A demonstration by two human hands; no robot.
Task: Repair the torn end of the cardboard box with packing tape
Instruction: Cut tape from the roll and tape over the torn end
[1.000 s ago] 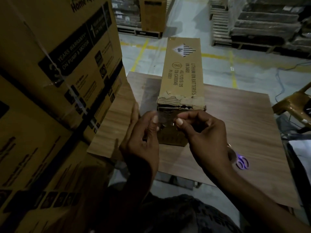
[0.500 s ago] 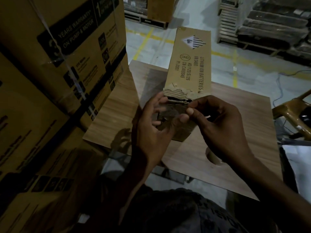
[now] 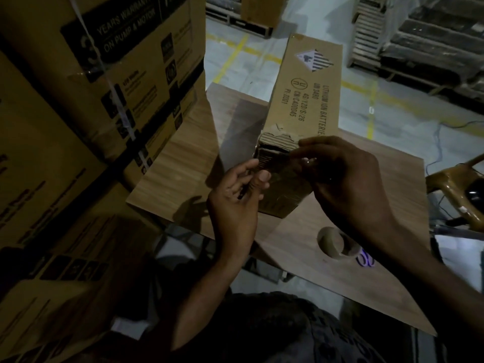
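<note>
A long cardboard box [image 3: 303,100] printed "lithium ion batteries" lies on the wooden table [image 3: 379,184], its torn near end [image 3: 277,142] showing bare corrugation. Both hands are at that end, stretching a strip of clear tape [image 3: 281,163] across it; the strip is hard to make out in the dim light. My left hand [image 3: 235,197] pinches the strip's left end between thumb and fingers by the box's left corner. My right hand [image 3: 340,176] pinches the right end at the torn top edge, its fingers curled and covering the box's right corner.
A brown tape roll [image 3: 336,243] lies on the table near my right wrist, with purple-handled scissors [image 3: 366,259] beside it. Large printed cartons [image 3: 86,100] are stacked close on the left. A yellow chair [image 3: 461,187] stands right; pallets [image 3: 424,43] fill the far floor.
Both hands have risen with the tape strip from the box's lower end face to its torn top edge. The view has shifted, bringing the tape roll into sight.
</note>
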